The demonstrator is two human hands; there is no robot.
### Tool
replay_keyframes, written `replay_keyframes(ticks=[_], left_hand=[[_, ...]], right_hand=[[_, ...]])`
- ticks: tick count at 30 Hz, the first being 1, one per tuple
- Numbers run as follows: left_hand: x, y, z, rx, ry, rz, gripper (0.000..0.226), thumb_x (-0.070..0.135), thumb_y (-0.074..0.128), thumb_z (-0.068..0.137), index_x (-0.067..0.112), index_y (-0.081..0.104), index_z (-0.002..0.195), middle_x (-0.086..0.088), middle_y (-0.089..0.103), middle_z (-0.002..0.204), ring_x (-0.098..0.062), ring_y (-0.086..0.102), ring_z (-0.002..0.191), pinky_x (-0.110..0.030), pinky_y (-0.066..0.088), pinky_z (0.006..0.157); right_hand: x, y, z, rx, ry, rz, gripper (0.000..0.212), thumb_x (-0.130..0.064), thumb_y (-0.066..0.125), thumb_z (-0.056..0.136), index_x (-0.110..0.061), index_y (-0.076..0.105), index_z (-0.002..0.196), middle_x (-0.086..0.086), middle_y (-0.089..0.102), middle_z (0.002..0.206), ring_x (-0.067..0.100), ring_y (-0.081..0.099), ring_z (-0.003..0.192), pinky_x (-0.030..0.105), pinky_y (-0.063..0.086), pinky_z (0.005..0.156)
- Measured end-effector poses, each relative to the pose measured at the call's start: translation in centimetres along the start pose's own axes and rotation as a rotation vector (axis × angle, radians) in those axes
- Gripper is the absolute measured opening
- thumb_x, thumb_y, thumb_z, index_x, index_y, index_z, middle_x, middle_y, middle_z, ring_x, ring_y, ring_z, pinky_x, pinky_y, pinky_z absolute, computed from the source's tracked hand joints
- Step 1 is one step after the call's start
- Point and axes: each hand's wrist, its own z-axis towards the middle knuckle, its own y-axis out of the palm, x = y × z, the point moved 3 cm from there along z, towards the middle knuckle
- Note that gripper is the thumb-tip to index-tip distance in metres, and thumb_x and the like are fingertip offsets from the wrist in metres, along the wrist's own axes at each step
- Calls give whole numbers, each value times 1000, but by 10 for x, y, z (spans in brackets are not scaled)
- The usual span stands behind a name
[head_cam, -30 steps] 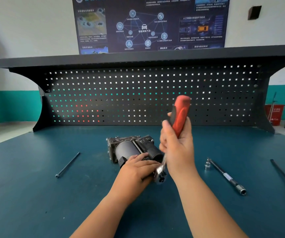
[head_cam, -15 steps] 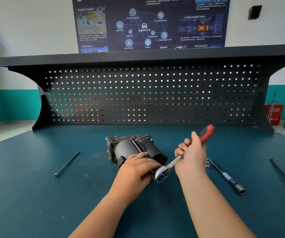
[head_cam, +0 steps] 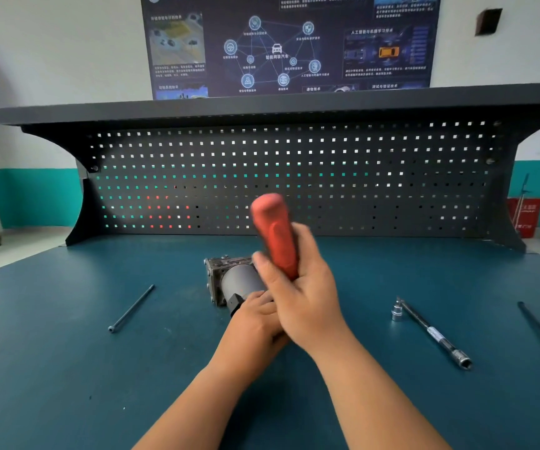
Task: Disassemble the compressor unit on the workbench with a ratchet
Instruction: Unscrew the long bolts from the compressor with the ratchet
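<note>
Fingers [head_cam: 263, 264] of the right hand [head_cam: 304, 297] wrap the ratchet [head_cam: 275, 232] for leverage; left hand [head_cam: 255, 323] grips the compressor unit [head_cam: 239, 277] at its near end, steadying.

On my feed, the only legible writing sat on the dark poster [head_cam: 289, 43] at the top centre of the frame. Under its white car icon in the middle I read "智能网联汽车". To the upper right of that, a heading read "人工智能与机器学习技术". Along the poster's lower edge I made out "通信技术" near the centre and "测试与验证技术" further right. The smaller paragraphs on it were too fine to read. The red bin [head_cam: 525, 212] at the right edge carried white characters, too blurred for me to read.
</note>
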Motion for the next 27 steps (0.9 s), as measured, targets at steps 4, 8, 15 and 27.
replay_keyframes(ticks=[4,8,15,27], left_hand=[[-11,4,-2,-180,-19,84,26,3,68,64,13,75,88,7,73,94,-28,68,96,-31,53,79],[-5,4,-2,-163,-43,63,27,7,70,65,13,76,91,6,74,93,-27,68,96,-35,54,80],[-5,4,-2,-189,-53,81,29,4,71,61,13,76,89,5,74,90,-27,68,95,-31,50,80],[-6,6,-4,-111,-230,32,34,-3,67,68,4,65,101,-11,69,97,-19,43,97,-18,43,71]], right_hand=[[33,-33,9,415,397,345,11,-23,58,90,-32,53,91,-13,45,57,2,37,45,17,32,44],[76,-63,-11,913,930,789,24,-23,48,97,-19,42,74,-9,37,51,2,28,28,12,23,31],[82,-58,-10,954,934,785,20,-25,48,97,-21,41,79,-8,37,56,2,29,29,13,23,31],[-3,6,-2,-151,58,59,33,-18,64,81,-40,50,101,-34,56,71,-10,53,65,2,37,64]])
